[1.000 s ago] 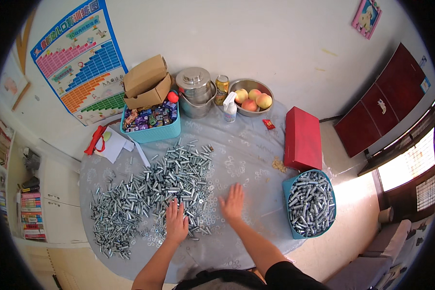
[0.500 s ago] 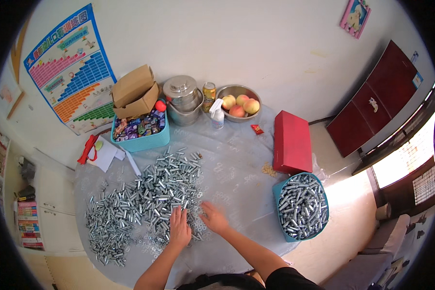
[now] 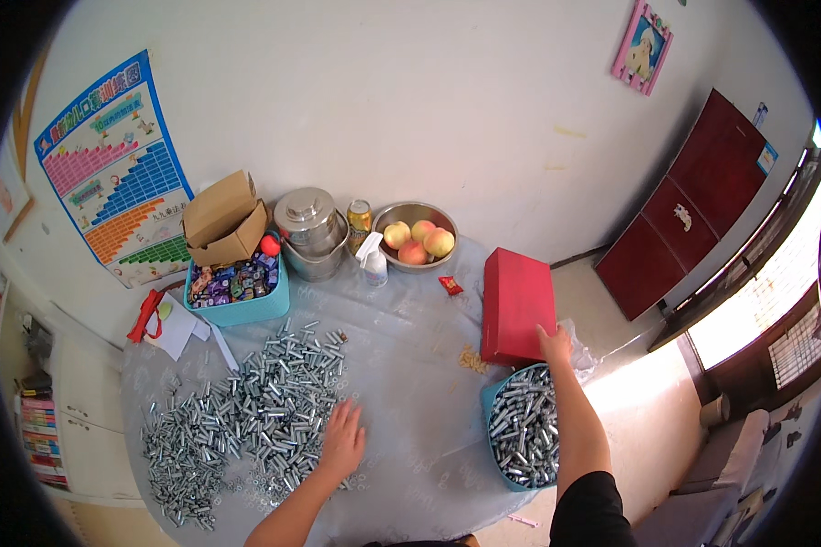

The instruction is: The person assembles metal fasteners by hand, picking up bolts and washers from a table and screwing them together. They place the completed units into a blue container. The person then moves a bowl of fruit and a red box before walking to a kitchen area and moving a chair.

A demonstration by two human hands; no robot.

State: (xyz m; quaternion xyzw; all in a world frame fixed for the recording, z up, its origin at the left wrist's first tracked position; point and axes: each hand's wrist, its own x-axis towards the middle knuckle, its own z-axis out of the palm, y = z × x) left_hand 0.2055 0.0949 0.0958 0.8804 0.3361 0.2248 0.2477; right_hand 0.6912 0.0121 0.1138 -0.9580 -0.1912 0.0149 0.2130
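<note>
Metal fasteners [image 3: 287, 401]: heaped on grey tablecloth [image 3: 420, 401], more filling teal basket [image 3: 487, 415] | left hand [image 3: 344, 440]: fingers extended, nothing visibly held, at heap's edge | right hand [image 3: 555, 345]: moved from heap to beside red box [image 3: 518, 305], grip cannot be told; leaves left alone at heap

Metal bolts [image 3: 274, 401], loose: silvery, cylindrical, shiny; lying in a broad, uneven heap over the left half of the grey-covered table [image 3: 410, 410], most resting on their sides, pointing every way, the heap spreading toward the near left edge. 
Washers [image 3: 257, 474]: small, flat, ring-shaped; lying scattered at the heap's near margin. 
Basket [image 3: 486, 417]: teal, deep, rounded; standing upright at the table's right edge, its right part being hidden. 
Basketed bolts [image 3: 523, 427]: same silvery kind; filling it nearly to the rim, lying jumbled.
</note>
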